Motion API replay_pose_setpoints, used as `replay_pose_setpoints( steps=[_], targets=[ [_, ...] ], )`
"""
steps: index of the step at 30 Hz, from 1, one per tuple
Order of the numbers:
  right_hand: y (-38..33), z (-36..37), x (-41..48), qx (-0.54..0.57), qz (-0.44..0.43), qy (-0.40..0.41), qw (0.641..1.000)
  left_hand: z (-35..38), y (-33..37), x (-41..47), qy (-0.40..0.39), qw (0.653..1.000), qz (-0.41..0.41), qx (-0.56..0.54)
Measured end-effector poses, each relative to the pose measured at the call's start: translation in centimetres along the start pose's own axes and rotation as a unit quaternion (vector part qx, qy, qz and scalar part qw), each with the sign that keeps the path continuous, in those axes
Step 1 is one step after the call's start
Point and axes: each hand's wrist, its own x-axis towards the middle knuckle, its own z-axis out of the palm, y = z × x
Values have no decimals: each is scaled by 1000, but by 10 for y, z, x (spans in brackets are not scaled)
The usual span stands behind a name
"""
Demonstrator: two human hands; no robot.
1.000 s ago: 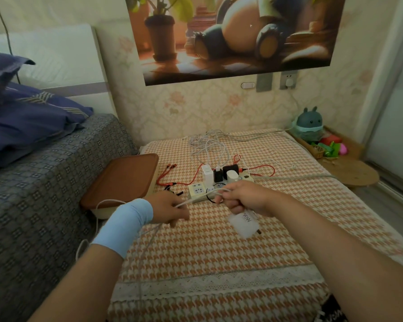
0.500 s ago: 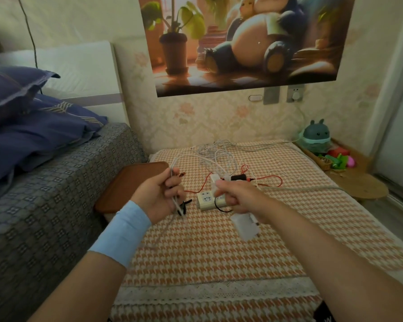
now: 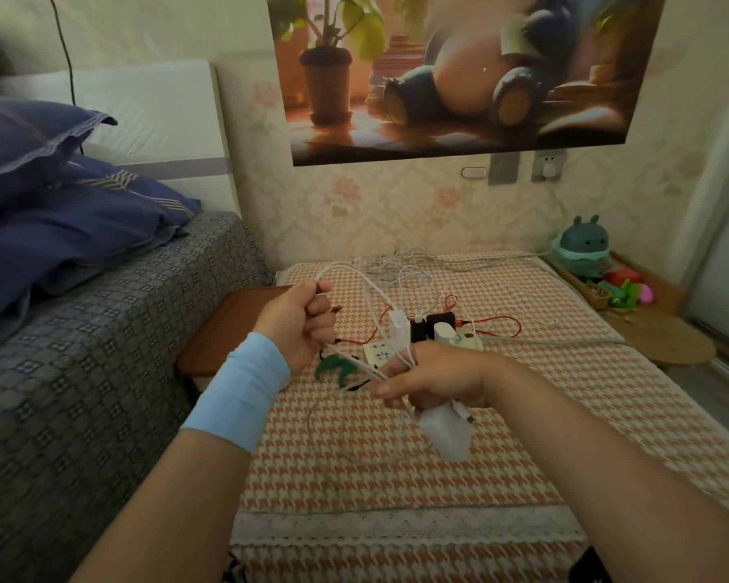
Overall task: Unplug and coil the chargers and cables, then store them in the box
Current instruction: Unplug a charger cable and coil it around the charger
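1. The left hand (image 3: 299, 326) is raised, fingers curled round a loop of white cable (image 3: 367, 284); the right hand (image 3: 434, 380) sits lower and near it, pinching strands of the same cable, with a white charger (image 3: 445, 433) hanging under its palm; the hands are apart, joined only by the cable.
2. The power strip (image 3: 421, 345) lies just beyond the right hand, mid-table (image 3: 396, 477), with chargers plugged into it; a red cable (image 3: 499, 326) loops beside it.
3. The box (image 3: 224, 330), brown lid on, sits at the table's left edge against the bed (image 3: 102, 372), partly behind the left hand.
4. Bare cloth runs from the hands to the lace-trimmed near edge; the right side is open too, crossed by one grey cable (image 3: 565, 342); a wooden stool (image 3: 665, 342) stands past the right edge.
5. Any print on the hanging charger is too blurred to read.
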Motion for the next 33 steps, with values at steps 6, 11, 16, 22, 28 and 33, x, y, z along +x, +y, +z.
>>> replay_pose_setpoints(
  steps=[6,11,16,22,28,33],
  targets=[
    [4,-8,-7,-104,83,-79,988,9,6,-6,94,957,113,249],
    [2,-13,-9,-71,84,-48,993,-4,14,-12,219,933,158,238],
    [-1,-11,-7,-6,41,-3,999,-1,-5,-19,242,663,346,618],
    [1,-16,-14,48,24,8,999,17,-32,-29,-113,527,387,748],
    [9,-21,-13,-78,68,-21,994,0,-19,-27,-67,550,360,750],
    [17,-20,-16,-137,151,-88,975,-27,19,-33,98,682,344,637]
  ],
)
